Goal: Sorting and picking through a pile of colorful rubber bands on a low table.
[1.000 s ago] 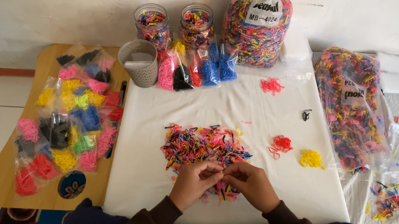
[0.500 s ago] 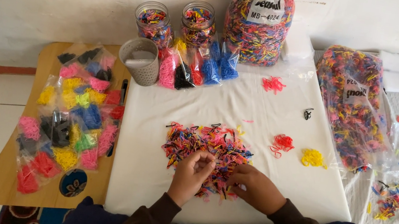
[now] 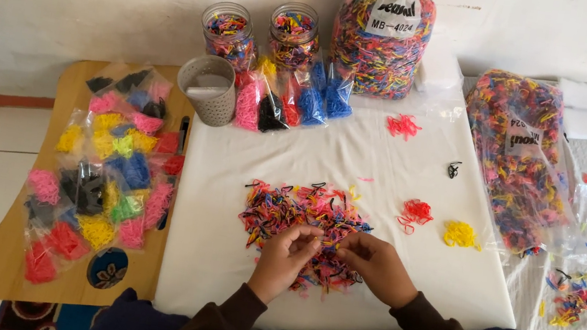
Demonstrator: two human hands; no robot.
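A heap of mixed coloured small elastic bands [image 3: 302, 209] lies on the white cloth [image 3: 218, 255] in front of me. My left hand [image 3: 285, 258] and my right hand [image 3: 375, 265] hover over the heap's near edge, fingertips almost touching, pinching at tiny bands between them. What exactly each hand grips is too small to tell. Small sorted piles lie to the right: red [image 3: 416, 210], yellow [image 3: 460, 233], pink [image 3: 402, 125] and a few black bands [image 3: 453, 168].
Two jars [image 3: 229, 33] of bands, a big filled bag [image 3: 386, 35] and small colour packets [image 3: 295, 103] stand at the back. A grey perforated cup [image 3: 209, 90] sits at the left. A wooden tray [image 3: 24, 257] holds several sorted packets. Another bag [image 3: 523, 157] lies at the right.
Both hands have shifted slightly up into the heap's near edge and stay together, fingers working; the piles have not moved.
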